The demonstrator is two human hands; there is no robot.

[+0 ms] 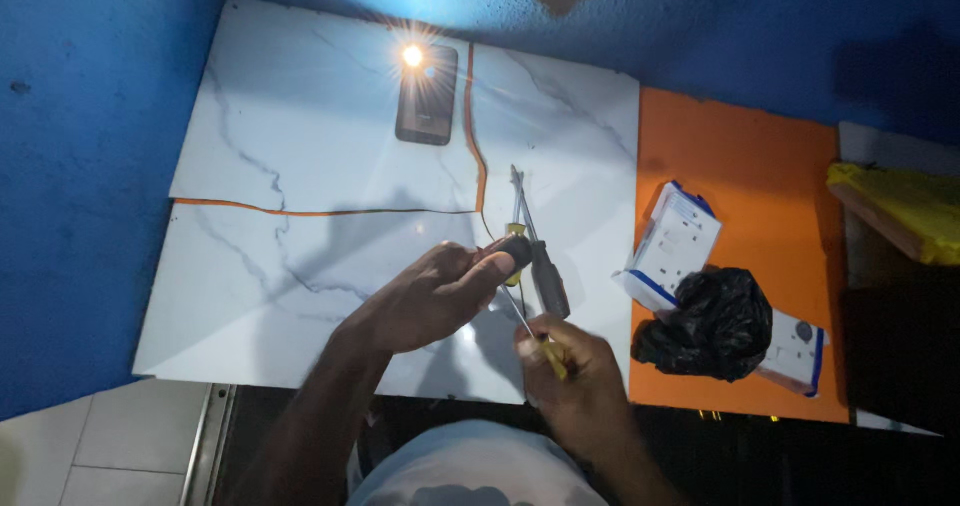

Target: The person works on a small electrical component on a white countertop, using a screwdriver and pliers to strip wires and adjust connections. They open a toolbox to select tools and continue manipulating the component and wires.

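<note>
My left hand (430,296) grips a small dark rounded part (518,251) between thumb and fingers, just above the marble-patterned tabletop (300,266). My right hand (572,376) is closed on a thin screwdriver with a yellow handle (548,351), its metal shaft angled up toward the dark part. Right beside both hands, pliers with dark grey handles (545,271) and another yellow-handled screwdriver (516,231) lie on the tabletop.
A phone (428,96) lies at the far side with its torch lit. On the orange surface (760,166) to the right sit a white-and-blue box (675,241), a black plastic bag (705,326) and another box (800,351). A yellow bag (895,206) lies far right. Blue walls surround.
</note>
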